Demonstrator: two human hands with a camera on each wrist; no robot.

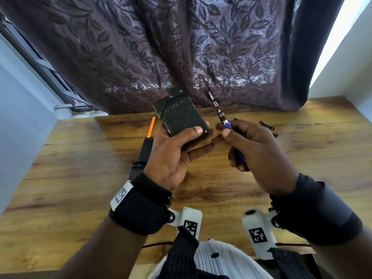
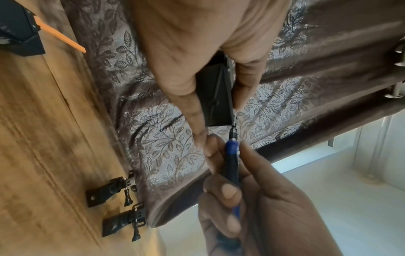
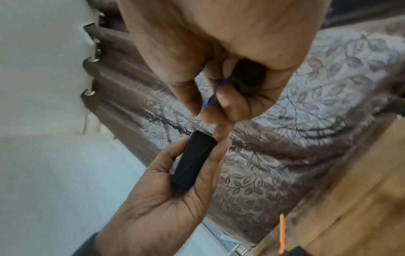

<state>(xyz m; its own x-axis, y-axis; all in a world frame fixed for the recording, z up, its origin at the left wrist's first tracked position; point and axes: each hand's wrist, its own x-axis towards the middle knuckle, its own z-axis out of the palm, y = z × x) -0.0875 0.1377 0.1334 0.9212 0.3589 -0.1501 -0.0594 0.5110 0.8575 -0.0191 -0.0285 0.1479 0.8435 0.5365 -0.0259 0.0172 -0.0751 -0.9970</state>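
My left hand [image 1: 193,138] holds a flat black box [image 1: 181,115] with a woven carbon pattern and small corner screws, thumb on top and fingers underneath. It is lifted above the wooden table [image 1: 80,178]. My right hand [image 1: 224,128] grips a screwdriver [image 1: 218,109] by its blue handle. The black and silver shaft points up and away, just right of the box and apart from it. In the left wrist view the screwdriver [image 2: 232,161] tip sits close to the box [image 2: 215,97] corner. In the right wrist view the box [image 3: 192,159] lies between thumb and fingers.
A black strap-like part [image 1: 144,152] with an orange strip [image 1: 151,126] lies on the table under my left hand. Two black camera mounts [image 2: 114,192] [image 2: 124,223] lie near the back right. A dark leaf-patterned curtain [image 1: 181,47] hangs along the table's far edge.
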